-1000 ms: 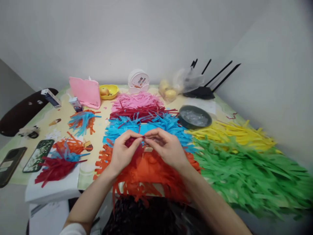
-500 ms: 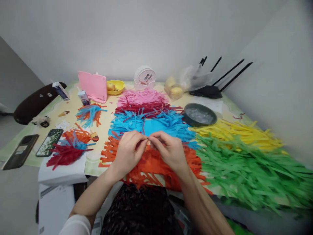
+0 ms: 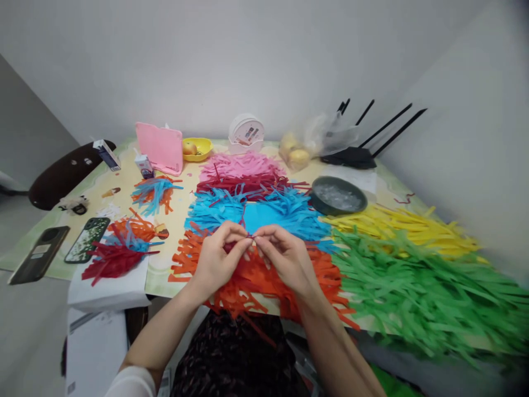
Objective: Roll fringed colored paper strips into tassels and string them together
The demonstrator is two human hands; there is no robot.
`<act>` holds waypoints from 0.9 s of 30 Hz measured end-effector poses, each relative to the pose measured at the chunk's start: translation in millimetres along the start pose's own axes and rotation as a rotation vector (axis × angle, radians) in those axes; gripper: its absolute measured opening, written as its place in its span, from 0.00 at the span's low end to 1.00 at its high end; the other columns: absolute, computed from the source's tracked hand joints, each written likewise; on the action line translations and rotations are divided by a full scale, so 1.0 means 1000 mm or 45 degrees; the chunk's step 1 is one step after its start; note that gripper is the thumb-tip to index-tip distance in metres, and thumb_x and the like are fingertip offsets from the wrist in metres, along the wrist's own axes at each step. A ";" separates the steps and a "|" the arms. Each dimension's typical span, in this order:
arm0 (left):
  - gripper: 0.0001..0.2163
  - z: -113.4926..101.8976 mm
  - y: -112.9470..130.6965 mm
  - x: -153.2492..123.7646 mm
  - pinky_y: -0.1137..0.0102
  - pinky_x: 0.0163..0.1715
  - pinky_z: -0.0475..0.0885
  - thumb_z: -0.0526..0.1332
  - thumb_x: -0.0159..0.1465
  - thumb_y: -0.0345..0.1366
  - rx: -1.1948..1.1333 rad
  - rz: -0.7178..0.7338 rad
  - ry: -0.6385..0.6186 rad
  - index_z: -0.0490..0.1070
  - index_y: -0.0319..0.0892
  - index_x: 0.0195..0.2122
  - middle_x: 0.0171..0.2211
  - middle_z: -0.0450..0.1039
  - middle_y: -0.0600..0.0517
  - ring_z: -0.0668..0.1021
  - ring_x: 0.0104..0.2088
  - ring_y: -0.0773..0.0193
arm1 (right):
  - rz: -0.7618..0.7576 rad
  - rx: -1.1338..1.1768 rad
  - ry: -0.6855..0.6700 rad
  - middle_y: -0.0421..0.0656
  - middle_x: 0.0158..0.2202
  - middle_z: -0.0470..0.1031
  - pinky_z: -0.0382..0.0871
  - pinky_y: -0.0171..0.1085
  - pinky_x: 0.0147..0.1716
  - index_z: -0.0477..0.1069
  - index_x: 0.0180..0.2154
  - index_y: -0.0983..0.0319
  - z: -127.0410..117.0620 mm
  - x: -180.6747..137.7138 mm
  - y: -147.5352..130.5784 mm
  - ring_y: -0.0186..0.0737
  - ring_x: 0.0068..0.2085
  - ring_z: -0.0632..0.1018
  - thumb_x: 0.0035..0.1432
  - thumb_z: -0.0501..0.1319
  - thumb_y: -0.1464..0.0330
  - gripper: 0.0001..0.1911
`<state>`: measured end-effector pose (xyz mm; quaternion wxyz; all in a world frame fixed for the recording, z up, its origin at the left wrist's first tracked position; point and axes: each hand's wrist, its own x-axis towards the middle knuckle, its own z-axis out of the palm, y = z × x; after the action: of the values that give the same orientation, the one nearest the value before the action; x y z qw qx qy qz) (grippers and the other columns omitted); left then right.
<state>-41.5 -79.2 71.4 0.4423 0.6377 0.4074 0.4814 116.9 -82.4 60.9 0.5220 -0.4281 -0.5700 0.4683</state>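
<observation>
Fingertips pinched, my left hand (image 3: 221,256) and my right hand (image 3: 285,256) meet over the orange fringed paper (image 3: 264,275). Between them they grip a thin dark red paper strip (image 3: 251,237); a bit more dark red shows behind my left fingers, and the rest of it is hidden. Just beyond my hands lies blue fringed paper (image 3: 256,212), then dark red fringed paper (image 3: 252,184) and pink fringed paper (image 3: 243,164). To the left are a dark red tassel (image 3: 113,262) and a blue and orange tassel (image 3: 155,193).
Green fringed paper (image 3: 421,281) and yellow fringed paper (image 3: 400,229) spread on the right. A dark bowl (image 3: 339,196) stands behind them, near a black router (image 3: 349,157). Two phones (image 3: 39,253) lie on the left. A pink tablet case (image 3: 161,148) stands at the back.
My fingertips have shifted slightly down, and dark red paper now shows at them and behind my left fingers. Both hands stay pinched together.
</observation>
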 end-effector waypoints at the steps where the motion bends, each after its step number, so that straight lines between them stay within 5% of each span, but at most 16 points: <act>1: 0.05 0.000 0.000 0.000 0.75 0.28 0.73 0.63 0.65 0.36 -0.026 -0.012 0.009 0.69 0.41 0.35 0.26 0.77 0.54 0.80 0.25 0.67 | 0.016 0.023 0.005 0.36 0.21 0.71 0.59 0.29 0.15 0.73 0.35 0.62 0.001 0.000 0.000 0.28 0.17 0.66 0.59 0.64 0.57 0.14; 10: 0.05 -0.002 -0.003 0.000 0.74 0.33 0.74 0.62 0.66 0.36 -0.151 0.005 -0.112 0.67 0.42 0.36 0.30 0.80 0.52 0.83 0.31 0.66 | 0.007 0.023 0.092 0.37 0.22 0.72 0.55 0.30 0.17 0.72 0.35 0.61 0.002 0.002 0.000 0.27 0.18 0.62 0.57 0.64 0.55 0.15; 17: 0.04 -0.003 -0.007 -0.001 0.73 0.34 0.74 0.61 0.67 0.35 0.057 0.045 -0.060 0.67 0.43 0.36 0.28 0.81 0.53 0.83 0.30 0.65 | 0.044 -0.096 -0.052 0.32 0.16 0.59 0.54 0.31 0.19 0.74 0.34 0.62 -0.003 0.006 -0.005 0.29 0.19 0.60 0.56 0.64 0.55 0.16; 23: 0.08 -0.001 -0.010 0.003 0.71 0.37 0.76 0.65 0.63 0.37 -0.094 -0.030 -0.064 0.71 0.42 0.41 0.33 0.82 0.50 0.84 0.35 0.61 | -0.020 -0.272 0.047 0.38 0.20 0.71 0.58 0.33 0.21 0.77 0.32 0.61 -0.009 0.007 -0.009 0.32 0.21 0.65 0.58 0.63 0.56 0.15; 27: 0.06 -0.003 -0.008 0.009 0.72 0.35 0.77 0.66 0.61 0.37 -0.184 -0.038 -0.011 0.74 0.40 0.34 0.32 0.82 0.50 0.84 0.32 0.63 | -0.106 -0.406 0.099 0.37 0.20 0.70 0.59 0.33 0.22 0.77 0.31 0.61 -0.008 0.005 -0.016 0.32 0.21 0.66 0.60 0.62 0.59 0.12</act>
<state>-43.4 -68.2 66.2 0.4961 0.6002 0.3791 0.5000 124.4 -79.5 77.5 0.4880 -0.4994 -0.6337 0.3330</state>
